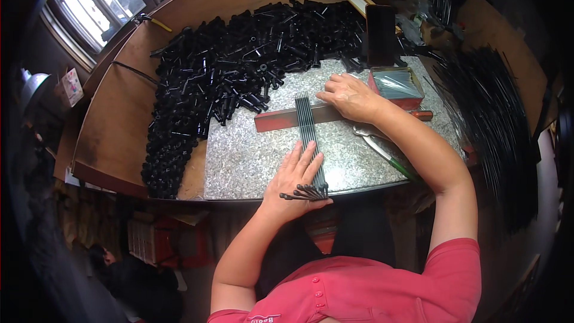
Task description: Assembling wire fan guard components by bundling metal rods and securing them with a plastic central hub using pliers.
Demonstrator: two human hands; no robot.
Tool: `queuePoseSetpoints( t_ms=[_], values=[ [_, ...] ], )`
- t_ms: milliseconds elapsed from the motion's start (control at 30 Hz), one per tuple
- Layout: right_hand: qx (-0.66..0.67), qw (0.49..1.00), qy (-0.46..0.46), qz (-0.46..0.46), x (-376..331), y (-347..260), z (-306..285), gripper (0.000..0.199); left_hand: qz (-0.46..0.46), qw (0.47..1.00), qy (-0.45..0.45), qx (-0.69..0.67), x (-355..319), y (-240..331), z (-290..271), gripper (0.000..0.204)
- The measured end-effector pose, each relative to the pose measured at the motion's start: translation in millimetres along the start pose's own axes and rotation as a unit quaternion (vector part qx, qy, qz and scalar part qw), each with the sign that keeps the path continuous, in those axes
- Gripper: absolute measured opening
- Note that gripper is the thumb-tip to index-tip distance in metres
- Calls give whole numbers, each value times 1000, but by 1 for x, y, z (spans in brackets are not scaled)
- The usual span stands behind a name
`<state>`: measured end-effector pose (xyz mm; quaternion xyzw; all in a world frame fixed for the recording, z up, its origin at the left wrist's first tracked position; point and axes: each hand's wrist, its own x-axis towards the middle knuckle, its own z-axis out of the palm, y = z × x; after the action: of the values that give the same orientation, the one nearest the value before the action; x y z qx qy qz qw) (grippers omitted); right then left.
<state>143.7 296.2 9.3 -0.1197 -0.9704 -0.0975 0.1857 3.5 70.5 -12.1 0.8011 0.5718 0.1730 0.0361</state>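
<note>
Thin grey metal rods [305, 121] with dark knobbed ends lie side by side across a flat reddish-brown bar [274, 121] on a speckled slab. My left hand [292, 180] lies over their near part, fingers on the rods and thumb by the knobs, which fan out at the slab's near edge. Just right of the rods' far tips, my right hand [351, 96] is closed, its fingertips bent together above the bar. Whatever those fingers may hold is hidden. Pliers [373, 143] with a green handle rest below the right forearm.
Black tubular parts [239, 60] are heaped at the back and left. A box of thin rods [397, 85] stands right of my right hand, near an orange screwdriver handle [423, 115]. Long black rods [493, 125] fill the right side. A dark upright panel [381, 34] stands behind.
</note>
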Motion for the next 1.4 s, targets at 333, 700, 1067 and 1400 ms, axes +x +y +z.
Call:
queuePoseSetpoints(
  t_ms=[333,700,1067,1400],
  values=[
    [12,999,-26,24,7,-5,-3,24,-11,1000,2,-4,-2,0,-1,91],
    [77,995,28,63,1,-6,-5,19,-6,1000,4,5,-2,0,0,90],
    [76,996,28,48,-8,3,-8,9,3,1000,0,18,-2,0,-1,91],
    [63,998,18,7,-9,-2,-8,25,1,1000,-3,22,-4,-1,-4,90]
  ],
)
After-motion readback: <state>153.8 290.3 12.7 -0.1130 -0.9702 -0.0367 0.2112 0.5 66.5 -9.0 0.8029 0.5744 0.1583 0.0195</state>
